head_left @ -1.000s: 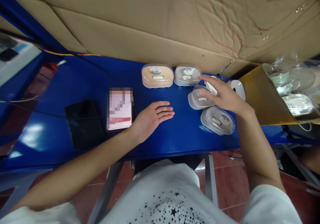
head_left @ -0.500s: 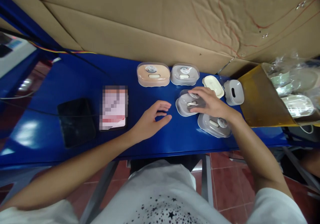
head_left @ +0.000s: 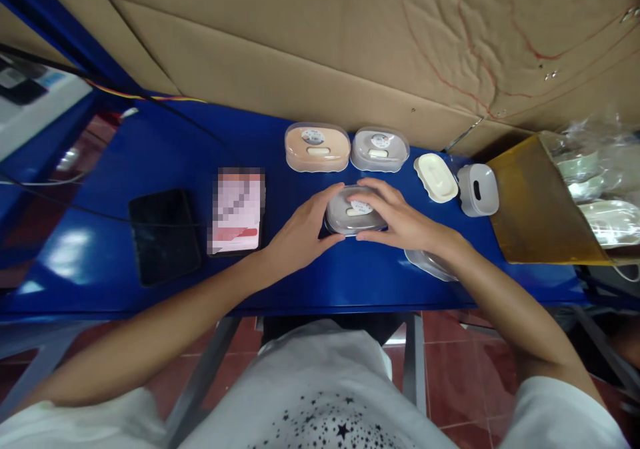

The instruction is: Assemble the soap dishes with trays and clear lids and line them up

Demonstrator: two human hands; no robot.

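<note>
We have both hands curled around the grey box (head_left: 345, 225), the left hand (head_left: 301, 231) cupping one end and the right hand (head_left: 410, 225) gripping the other, thumbs on the near side. It is near the middle of the tabletop (head_left: 300, 295), in front of the peach box (head_left: 317, 160); whether its base touches the surface, we cannot tell. To hold it well, we should press evenly from both ends, keep it level and support the body too, as the clear lid (head_left: 336, 212) may flex or slip. The box looks low, rounded and glossy, with a white label (head_left: 361, 207) partly covered and a small pale oval on top.
</note>
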